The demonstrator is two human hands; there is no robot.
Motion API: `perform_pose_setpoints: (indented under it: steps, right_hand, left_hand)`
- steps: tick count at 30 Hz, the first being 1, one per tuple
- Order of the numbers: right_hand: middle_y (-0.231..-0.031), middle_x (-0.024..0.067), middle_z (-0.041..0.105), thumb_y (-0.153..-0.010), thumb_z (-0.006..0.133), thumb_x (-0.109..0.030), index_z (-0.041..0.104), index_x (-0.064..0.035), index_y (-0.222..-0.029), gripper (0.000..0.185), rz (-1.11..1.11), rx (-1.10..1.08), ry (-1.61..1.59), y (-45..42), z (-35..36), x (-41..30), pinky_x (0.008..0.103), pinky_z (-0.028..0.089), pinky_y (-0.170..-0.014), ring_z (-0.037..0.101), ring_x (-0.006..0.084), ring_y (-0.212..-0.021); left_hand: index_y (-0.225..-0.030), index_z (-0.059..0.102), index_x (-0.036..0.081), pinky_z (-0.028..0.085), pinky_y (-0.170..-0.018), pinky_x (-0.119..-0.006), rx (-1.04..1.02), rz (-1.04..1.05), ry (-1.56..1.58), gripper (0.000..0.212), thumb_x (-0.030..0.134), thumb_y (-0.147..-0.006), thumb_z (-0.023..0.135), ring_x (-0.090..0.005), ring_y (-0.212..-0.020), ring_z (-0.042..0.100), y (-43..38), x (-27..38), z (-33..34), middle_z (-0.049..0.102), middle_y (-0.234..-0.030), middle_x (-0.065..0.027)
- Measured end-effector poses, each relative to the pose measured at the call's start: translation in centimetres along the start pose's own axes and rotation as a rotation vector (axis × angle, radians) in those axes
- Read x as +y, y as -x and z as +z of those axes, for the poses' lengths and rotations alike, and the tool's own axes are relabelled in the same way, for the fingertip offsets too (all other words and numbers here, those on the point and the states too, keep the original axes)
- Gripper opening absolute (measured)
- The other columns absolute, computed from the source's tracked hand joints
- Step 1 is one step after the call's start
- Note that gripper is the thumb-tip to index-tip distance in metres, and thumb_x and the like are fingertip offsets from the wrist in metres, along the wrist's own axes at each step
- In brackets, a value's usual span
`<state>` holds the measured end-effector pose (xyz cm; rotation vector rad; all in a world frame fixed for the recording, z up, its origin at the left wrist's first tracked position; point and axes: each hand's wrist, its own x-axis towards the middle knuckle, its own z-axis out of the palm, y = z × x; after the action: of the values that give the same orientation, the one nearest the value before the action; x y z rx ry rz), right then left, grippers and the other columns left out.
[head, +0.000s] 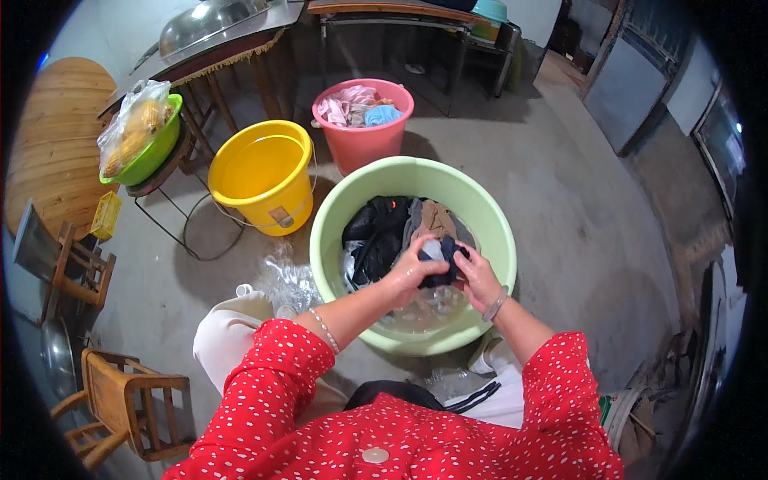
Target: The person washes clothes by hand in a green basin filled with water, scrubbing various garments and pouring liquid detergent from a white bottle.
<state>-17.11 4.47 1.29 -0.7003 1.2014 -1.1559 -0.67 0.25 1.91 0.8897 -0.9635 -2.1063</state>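
A dark navy and pale cloth item [443, 264], perhaps a sock or small garment, is bunched between my two hands. My left hand [415, 269] grips its left side, while my right hand [478, 277] grips the right. Both hands are over a large pale green plastic tub [329, 240], just above cloudy water [420, 315]. Black garments [378, 231] lie in the tub left of my hands. Beyond my fingers is a brown cloth [437, 217], with grey fabric beside it. The held cloth's far ends are partly hidden by my fingers.
A yellow bucket [300, 207] and a pink bucket [366, 147] holding clothes stand beyond the tub. Corn in a plastic bag [137, 129] rests in a green basin [157, 157] on a stool. Wooden chairs [129, 402] stand at left. The concrete floor [288, 282] is wet beside the tub.
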Motion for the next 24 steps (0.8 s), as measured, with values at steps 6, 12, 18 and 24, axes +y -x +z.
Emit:
perform_pose_setpoints:
  steps: [6,12,18,24]
  right_hand:
    - [-0.104,0.0113,0.057,-0.086,0.057,-0.027,0.038,0.0,-0.128,0.053,0.029,0.018,0.52,-0.8,-2.0,0.5,0.0254,0.047,-0.07,0.058,0.0153,-0.082]
    - [-0.095,0.009,0.061,-0.083,0.057,-0.016,0.051,-0.0015,-0.116,0.036,-0.09,-0.147,0.959,2.9,-4.2,-3.4,0.0253,0.048,-0.067,0.058,0.0116,-0.082]
    - [-0.083,0.0041,0.063,-0.085,0.056,-0.016,0.06,-0.0028,-0.099,0.02,0.144,-0.101,0.844,3.7,-7.5,-2.8,0.0245,0.049,-0.061,0.062,0.0122,-0.072]
    - [-0.077,0.0068,0.065,-0.082,0.057,-0.016,0.061,-0.0027,-0.096,0.02,0.038,-0.202,0.938,3.6,-6.1,-2.9,0.0267,0.049,-0.062,0.063,0.0126,-0.069]
  left_hand:
    - [-0.127,0.039,0.012,0.049,-0.079,-0.035,-0.152,-0.318,0.164,0.049,0.026,-0.084,0.055,-0.0242,-0.104,0.051,1.2,-0.5,-0.9,0.048,-0.117,-0.0097]
    - [-0.112,0.052,0.005,0.048,-0.08,-0.036,-0.214,-0.099,0.517,0.038,0.033,-0.087,0.045,-0.0212,-0.09,0.057,-3.7,-2.2,-3.9,0.057,-0.103,-0.0102]
    - [-0.121,0.042,0.001,0.047,-0.085,-0.039,0.043,0.117,0.557,0.057,0.045,-0.085,0.048,-0.0298,-0.096,0.055,-10.2,13.6,-6.0,0.051,-0.113,-0.0172]
    - [-0.133,0.027,0.008,0.041,-0.085,-0.049,0.523,-0.061,0.35,0.074,0.062,-0.084,0.04,-0.0368,-0.108,0.046,-17.6,20.4,-13.5,0.036,-0.13,-0.0216]
